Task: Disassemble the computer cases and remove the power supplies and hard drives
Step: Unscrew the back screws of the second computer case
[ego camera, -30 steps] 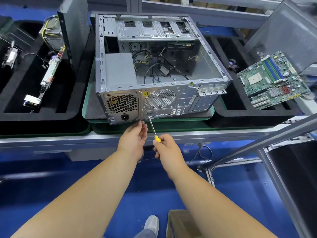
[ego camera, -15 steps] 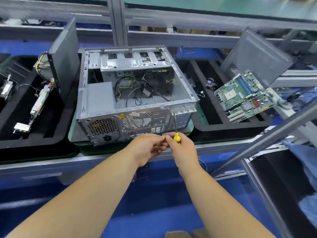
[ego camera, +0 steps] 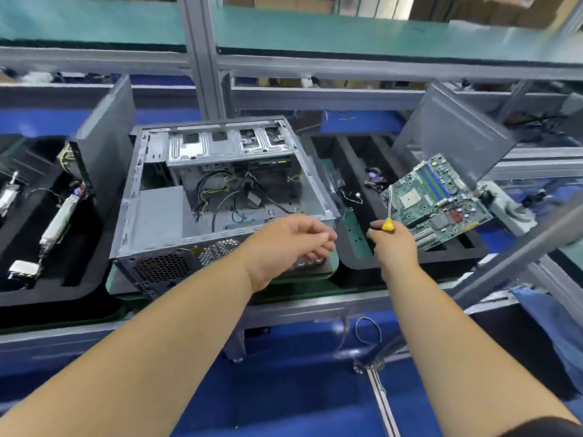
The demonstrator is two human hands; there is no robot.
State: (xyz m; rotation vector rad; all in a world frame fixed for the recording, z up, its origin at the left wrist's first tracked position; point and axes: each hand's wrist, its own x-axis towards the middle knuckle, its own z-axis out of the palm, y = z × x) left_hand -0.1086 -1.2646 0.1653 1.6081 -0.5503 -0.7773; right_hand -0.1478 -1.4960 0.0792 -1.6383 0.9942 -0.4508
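Head view looks down on a bench (ego camera: 315, 301) carrying black trays. At the centre an open case (ego camera: 217, 197) lies on its side, rear panel toward the person, loose cables (ego camera: 227, 197) inside and the power supply (ego camera: 161, 216) in its near left corner. Left of it, a dark side panel (ego camera: 107, 146) stands upright in the left tray (ego camera: 47, 294). On the right tray (ego camera: 394, 263), a green motherboard (ego camera: 435, 200) lies tilted, with a second panel (ego camera: 457, 134) leaning behind it. The left hand (ego camera: 284, 244) hovers over the case's near right corner, fingers loosely curled, holding nothing that can be made out. The right hand (ego camera: 394, 244) grips a yellow-handled screwdriver (ego camera: 389, 212), shaft pointing up, over the right tray.
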